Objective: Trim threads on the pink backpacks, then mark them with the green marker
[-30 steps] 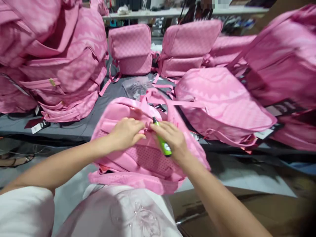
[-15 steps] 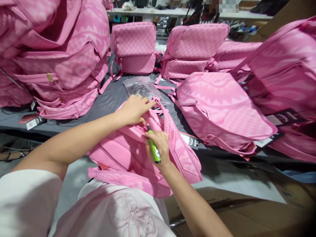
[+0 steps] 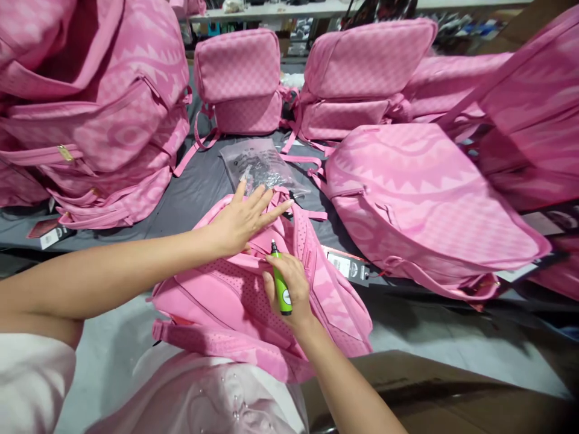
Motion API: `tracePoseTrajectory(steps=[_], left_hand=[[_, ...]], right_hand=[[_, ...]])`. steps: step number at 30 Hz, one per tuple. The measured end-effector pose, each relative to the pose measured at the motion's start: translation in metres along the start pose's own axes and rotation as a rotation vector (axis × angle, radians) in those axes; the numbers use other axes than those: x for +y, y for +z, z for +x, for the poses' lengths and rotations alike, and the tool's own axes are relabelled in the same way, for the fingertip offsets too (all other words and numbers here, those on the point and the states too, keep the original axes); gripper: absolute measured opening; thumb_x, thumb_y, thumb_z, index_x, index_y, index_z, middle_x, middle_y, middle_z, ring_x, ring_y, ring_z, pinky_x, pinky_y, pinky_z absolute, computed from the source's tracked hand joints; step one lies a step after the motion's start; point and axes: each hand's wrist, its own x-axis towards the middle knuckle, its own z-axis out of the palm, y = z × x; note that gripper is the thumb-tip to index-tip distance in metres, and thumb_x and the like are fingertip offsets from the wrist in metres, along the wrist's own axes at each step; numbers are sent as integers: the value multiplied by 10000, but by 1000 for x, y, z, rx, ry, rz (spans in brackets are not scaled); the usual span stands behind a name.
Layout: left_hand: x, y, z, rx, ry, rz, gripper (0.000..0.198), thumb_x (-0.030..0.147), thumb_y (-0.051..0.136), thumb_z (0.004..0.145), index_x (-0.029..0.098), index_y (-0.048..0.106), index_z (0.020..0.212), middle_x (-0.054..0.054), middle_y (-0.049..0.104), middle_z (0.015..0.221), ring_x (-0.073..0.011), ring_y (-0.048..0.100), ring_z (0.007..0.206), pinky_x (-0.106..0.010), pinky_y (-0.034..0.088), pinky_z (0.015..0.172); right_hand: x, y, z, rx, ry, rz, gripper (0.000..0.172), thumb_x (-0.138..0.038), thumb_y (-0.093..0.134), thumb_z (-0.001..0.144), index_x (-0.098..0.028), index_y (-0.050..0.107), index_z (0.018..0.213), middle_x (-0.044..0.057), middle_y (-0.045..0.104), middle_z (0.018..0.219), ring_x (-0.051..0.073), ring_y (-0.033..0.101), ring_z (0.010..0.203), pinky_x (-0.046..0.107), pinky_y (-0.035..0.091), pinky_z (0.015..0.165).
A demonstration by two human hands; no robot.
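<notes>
Markings on the marker (image 3: 280, 283) and hang tag (image 3: 347, 265) seem unreadably small.

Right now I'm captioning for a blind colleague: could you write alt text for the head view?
A person's right hand holds a green pen-shaped tool over a pink backpack, with the left hand spread over the backpack's top. A clear plastic bag lies beyond on a dark table, with more pink backpacks around.

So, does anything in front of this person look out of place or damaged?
I see nothing spilled or damaged. A slight oddity: the pink backpack under the left hand hangs well over the near edge of the dark-covered table, instead of lying wholly on it.
</notes>
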Motion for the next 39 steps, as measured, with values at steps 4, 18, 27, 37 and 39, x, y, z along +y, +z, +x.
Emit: tracePoseTrajectory(steps=[4, 18, 27, 37, 39], left_hand=[[0, 2, 4, 45, -9, -24, 1072, 489, 677, 845, 113, 17, 1601, -248, 334, 1567, -367, 374, 1409, -543, 297, 1140], [1, 8, 16, 13, -83, -81, 899, 365, 611, 888, 63, 140, 1590, -215, 344, 1577, -365, 401, 1343, -515, 320, 1110], [-3, 20, 25, 19, -119, -98, 800, 270, 572, 892, 117, 203, 1585, -166, 371, 1577, -332, 411, 1331, -501, 297, 1127], [-8, 21, 32, 3, -100, -155, 768, 247, 561, 899, 109, 217, 1571, -183, 472, 1478, -330, 469, 1267, -483, 357, 1053], [-10, 22, 33, 3, -94, -162, 776, 258, 583, 891, 136, 227, 1569, -175, 512, 1431, -326, 501, 1215, -467, 384, 1005]], right_hand=[[6, -5, 2, -26, -4, 13, 437, -128, 582, 884, -240, 544, 1304, 110, 696, 1050, 267, 671, 1008, 460, 564, 869], [22, -29, 60, -404, 350, 205, 68, -253, 656, 892, -203, 673, 933, 36, 721, 887, 187, 680, 795, 326, 540, 738], [29, -42, 74, -666, 152, -13, 129, -165, 626, 917, -200, 680, 1029, 85, 723, 1014, 225, 671, 911, 365, 541, 795], [33, -39, 67, -630, 128, -43, 115, -156, 629, 912, -188, 678, 1011, 81, 739, 981, 233, 665, 880, 394, 533, 794], [33, -39, 67, -628, 136, -43, 109, -166, 623, 920, -192, 678, 1010, 76, 741, 973, 229, 661, 877, 390, 527, 790]])
